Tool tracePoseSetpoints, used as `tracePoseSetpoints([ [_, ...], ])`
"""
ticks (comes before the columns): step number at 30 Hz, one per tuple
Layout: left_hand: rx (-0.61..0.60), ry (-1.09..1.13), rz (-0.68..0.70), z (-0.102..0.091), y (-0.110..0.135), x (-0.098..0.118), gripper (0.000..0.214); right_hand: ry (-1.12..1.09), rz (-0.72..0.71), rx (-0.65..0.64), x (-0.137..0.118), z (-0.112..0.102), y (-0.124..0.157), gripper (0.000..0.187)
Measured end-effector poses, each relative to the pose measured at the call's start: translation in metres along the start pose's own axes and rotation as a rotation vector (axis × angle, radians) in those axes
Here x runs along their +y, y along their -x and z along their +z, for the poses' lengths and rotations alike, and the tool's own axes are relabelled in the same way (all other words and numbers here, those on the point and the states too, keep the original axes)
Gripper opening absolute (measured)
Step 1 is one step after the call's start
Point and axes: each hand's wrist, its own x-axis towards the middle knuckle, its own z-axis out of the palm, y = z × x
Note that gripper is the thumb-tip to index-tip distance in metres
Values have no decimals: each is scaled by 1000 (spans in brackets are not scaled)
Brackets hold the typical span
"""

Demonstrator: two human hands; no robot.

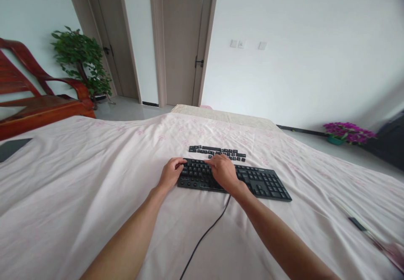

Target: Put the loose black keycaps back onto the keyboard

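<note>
A black keyboard [268,183] lies on the pale pink cloth, its cord [205,231] running toward me. My left hand [171,173] grips the keyboard's left end, thumb and fingers closed at the far left corner. Over the left-middle part of the keys is my right hand [223,170], with one digit reaching left onto the far row and the other fingers curled. Whatever it may hold is hidden under those fingers. Just beyond the keyboard lie several loose black keycaps [238,154], among them a long space bar key [211,148].
The wrinkled cloth [94,196] covers the wide surface. A dark flat object [14,149] lies at the left edge, and a thin stick-like item with a black band [358,224] at the right. Beyond stand a wooden chair [47,103], a green plant [82,57] and purple flowers [349,132].
</note>
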Motion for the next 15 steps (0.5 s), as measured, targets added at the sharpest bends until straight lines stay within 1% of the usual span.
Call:
tracePoseSetpoints([
  [3, 7, -21, 4, 0, -1, -1, 25, 45, 103, 36, 22, 1, -22, 29],
  [6, 13, -31, 5, 0, -1, -2, 25, 112, 119, 12, 33, 7, -42, 24],
  [10, 12, -21, 3, 0, -1, -2, 26, 210, 89, -56, 35, 17, -59, 24],
  [15, 10, -11, -18, 0, -1, 1, 26, 254, 82, -102, 35, 24, -69, 23],
])
